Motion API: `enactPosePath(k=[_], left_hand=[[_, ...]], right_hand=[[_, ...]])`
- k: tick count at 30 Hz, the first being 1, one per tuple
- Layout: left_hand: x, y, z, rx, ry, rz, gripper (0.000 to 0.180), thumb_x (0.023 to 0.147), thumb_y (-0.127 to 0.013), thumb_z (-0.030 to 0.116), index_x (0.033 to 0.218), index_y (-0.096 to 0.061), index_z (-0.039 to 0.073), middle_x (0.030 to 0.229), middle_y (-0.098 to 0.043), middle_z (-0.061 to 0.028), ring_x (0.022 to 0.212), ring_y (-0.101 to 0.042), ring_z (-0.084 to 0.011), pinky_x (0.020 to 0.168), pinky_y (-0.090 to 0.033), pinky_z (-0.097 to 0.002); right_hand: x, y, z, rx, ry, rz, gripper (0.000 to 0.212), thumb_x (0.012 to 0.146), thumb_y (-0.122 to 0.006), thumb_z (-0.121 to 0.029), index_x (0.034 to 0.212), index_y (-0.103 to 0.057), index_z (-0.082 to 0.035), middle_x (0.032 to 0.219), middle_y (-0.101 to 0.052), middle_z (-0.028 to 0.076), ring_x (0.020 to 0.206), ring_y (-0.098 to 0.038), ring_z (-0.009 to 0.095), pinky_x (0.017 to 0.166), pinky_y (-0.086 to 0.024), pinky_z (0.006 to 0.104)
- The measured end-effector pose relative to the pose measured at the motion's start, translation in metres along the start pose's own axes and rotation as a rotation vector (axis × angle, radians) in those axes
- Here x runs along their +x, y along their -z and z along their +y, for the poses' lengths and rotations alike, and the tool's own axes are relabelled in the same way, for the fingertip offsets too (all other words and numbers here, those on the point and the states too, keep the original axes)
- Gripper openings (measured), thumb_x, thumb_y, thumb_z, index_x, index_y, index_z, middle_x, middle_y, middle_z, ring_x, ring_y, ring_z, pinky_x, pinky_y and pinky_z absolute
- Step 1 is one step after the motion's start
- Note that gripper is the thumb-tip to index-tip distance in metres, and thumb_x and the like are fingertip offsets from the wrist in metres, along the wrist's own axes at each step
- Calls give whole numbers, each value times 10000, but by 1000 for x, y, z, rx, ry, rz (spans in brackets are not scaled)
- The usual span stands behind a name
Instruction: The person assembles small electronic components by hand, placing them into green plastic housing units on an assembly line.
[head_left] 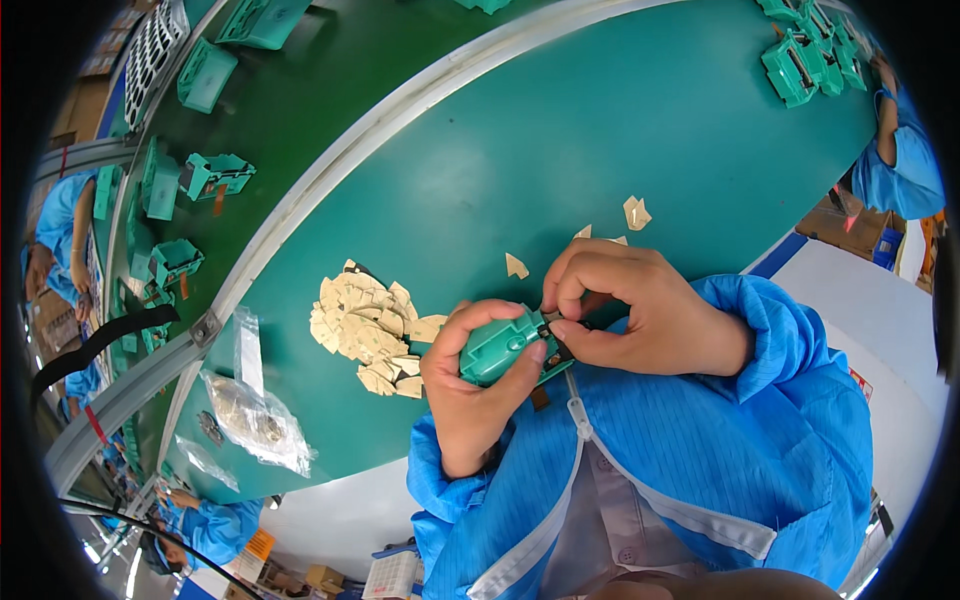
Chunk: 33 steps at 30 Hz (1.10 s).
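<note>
A green plastic housing [492, 352] is in my left hand [468, 395], with the fingers and thumb wrapped round its sides. My right hand [650, 315] pinches at the housing's right end, where small dark parts show. What lies between its fingertips is too small and too covered to make out. Left of my hands is a heap of cream-coloured, angular cut pieces [362, 322], some with dark edges. A few similar loose pieces lie beyond my right hand, among them one pointed piece [516, 266] and another farther off [636, 213].
Clear plastic bags [258, 420] lie on the green table [450, 150] at the left. A metal rail [330, 185] separates the table from a darker green belt carrying several green housings [215, 176]. More housings [815, 60] are grouped at the far right, near another person's arm [888, 130].
</note>
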<state>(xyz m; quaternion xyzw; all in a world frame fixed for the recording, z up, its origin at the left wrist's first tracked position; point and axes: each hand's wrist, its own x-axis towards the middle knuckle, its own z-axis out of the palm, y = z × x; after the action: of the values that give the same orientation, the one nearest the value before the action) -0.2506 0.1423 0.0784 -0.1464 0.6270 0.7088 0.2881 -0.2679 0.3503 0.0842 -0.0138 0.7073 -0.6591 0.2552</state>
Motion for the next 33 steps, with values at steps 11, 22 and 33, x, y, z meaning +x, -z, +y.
enactPosePath(k=[11,22,33], left_hand=[[2,-9,4,-26,72,90,286,757,-742,-103,1006,-672,21,962,-618,-32,863,-598,-92,772,-475,-227],[4,-12,2,-84,100,91,296,738,-732,-124,992,-673,16,934,-606,-29,828,-580,-92,747,-460,-225],[6,-8,-10,-275,41,27,298,710,-712,-128,962,-648,19,880,-541,-13,791,-540,-86,718,-432,-235]], right_hand=[[1,3,2,37,-24,-4,155,798,-683,32,798,-539,-26,960,-623,98,833,-623,165,689,-543,263],[3,9,5,81,-29,-28,167,802,-686,19,799,-525,-24,946,-614,83,856,-617,162,687,-550,264],[1,16,11,279,-78,-137,136,892,-677,-114,869,-580,-21,810,-621,50,715,-602,123,612,-494,272]])
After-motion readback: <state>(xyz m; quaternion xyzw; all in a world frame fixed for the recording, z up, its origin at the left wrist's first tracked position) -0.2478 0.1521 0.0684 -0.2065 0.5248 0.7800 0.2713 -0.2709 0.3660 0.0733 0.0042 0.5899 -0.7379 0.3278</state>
